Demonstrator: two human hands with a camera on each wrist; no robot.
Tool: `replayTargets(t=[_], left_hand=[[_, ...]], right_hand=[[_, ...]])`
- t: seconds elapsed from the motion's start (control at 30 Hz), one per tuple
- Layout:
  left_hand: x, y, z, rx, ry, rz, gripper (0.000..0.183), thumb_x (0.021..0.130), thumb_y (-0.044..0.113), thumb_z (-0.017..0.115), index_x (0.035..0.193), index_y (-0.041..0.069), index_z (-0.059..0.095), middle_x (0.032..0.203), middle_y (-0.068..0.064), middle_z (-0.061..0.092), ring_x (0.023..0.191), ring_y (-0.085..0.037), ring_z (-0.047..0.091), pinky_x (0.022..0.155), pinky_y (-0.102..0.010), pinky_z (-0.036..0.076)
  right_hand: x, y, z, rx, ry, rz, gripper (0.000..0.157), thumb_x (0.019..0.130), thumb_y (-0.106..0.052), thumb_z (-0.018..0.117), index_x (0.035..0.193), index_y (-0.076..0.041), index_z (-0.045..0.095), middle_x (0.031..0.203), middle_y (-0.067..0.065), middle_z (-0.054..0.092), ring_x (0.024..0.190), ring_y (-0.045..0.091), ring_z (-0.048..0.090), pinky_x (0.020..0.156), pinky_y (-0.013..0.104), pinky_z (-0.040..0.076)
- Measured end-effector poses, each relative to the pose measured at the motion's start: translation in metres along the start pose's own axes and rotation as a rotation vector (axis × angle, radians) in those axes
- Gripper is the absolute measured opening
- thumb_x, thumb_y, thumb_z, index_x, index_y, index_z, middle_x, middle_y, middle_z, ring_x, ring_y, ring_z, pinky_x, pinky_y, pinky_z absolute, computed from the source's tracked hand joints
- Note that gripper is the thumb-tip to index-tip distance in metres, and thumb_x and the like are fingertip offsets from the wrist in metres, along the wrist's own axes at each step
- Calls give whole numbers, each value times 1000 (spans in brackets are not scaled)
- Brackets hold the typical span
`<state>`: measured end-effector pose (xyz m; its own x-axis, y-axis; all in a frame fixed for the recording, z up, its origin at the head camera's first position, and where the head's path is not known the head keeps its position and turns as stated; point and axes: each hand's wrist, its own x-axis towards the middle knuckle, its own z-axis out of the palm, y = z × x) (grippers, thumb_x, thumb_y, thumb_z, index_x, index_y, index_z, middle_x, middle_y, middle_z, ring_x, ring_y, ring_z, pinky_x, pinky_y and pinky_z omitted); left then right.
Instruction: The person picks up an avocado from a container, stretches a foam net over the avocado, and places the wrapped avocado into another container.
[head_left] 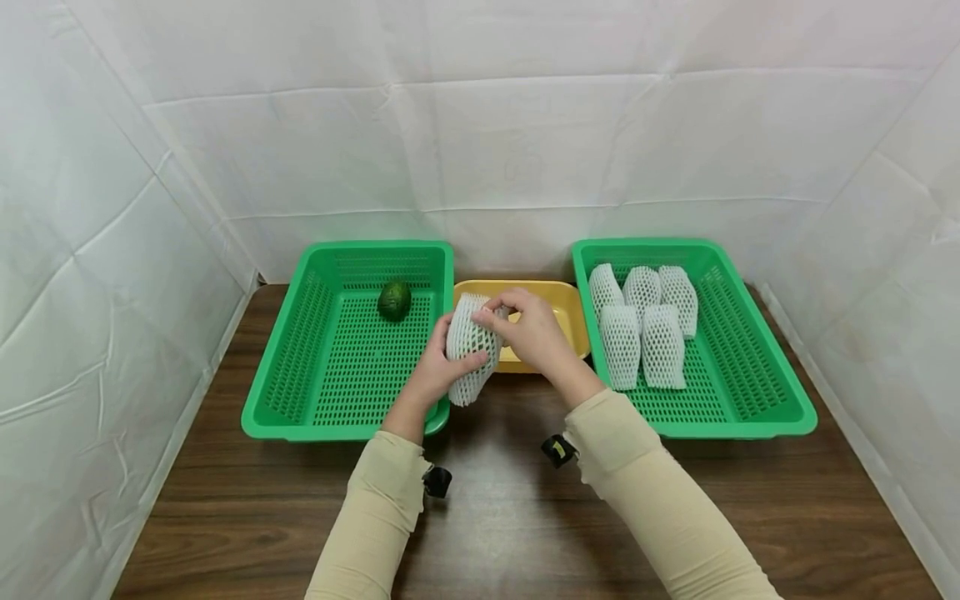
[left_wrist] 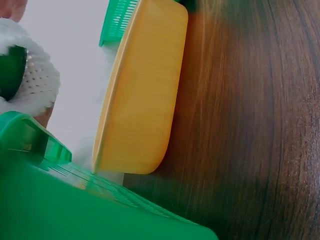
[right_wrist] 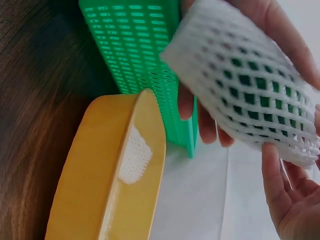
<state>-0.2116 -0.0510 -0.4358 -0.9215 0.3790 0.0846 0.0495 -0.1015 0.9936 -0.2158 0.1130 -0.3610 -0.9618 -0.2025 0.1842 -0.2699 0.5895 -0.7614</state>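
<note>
My left hand [head_left: 433, 367] holds a white foam net sleeve [head_left: 467, 333] over the space between the left green basket and the yellow tray. Through the mesh a dark green avocado [right_wrist: 267, 102] shows inside, and its bare end fills the sleeve's opening in the left wrist view. My right hand [head_left: 534, 333] pinches the upper end of the sleeve with thumb and fingers. A bare avocado [head_left: 393, 301] lies in the left green basket [head_left: 255, 408]. Several net-wrapped pieces [head_left: 663, 348] sit in two rows in the right green basket [head_left: 798, 417].
Between the baskets, against the white sheet wall [head_left: 517, 150], stands the yellow tray [head_left: 567, 302]. White foam netting [right_wrist: 135, 157] lies inside it. A dark wood table [head_left: 495, 500] carries everything. Small black devices [head_left: 437, 482] are strapped at both wrists.
</note>
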Motion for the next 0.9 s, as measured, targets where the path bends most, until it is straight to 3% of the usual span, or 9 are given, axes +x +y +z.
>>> replayTargets(t=[0.27, 0.53, 0.9], left_hand=[[-2, 3, 0, 10, -6, -22, 77, 82, 32, 65, 144, 13, 23, 127, -22, 44, 106, -35, 53, 85, -46, 47], [0, 0, -1, -5, -9, -5, 64, 87, 16, 58, 142, 11, 26, 126, -24, 46, 104, -35, 54, 84, -44, 47], [0, 3, 0, -41, 45, -8, 65, 83, 15, 60, 140, 9, 30, 123, -21, 46, 98, -26, 55, 82, -40, 47]], right_hand=[[-1, 3, -2, -80, -80, -31, 35, 84, -43, 65, 96, -10, 68, 96, 2, 56, 88, 21, 53, 73, 34, 45], [0, 0, 1, -92, -115, -3, 30, 84, -39, 67, 83, -11, 57, 94, 4, 53, 85, 23, 49, 72, 35, 41], [0, -5, -2, -176, -199, -8, 31, 86, -44, 63, 87, -13, 62, 95, 5, 50, 85, 22, 49, 69, 34, 43]])
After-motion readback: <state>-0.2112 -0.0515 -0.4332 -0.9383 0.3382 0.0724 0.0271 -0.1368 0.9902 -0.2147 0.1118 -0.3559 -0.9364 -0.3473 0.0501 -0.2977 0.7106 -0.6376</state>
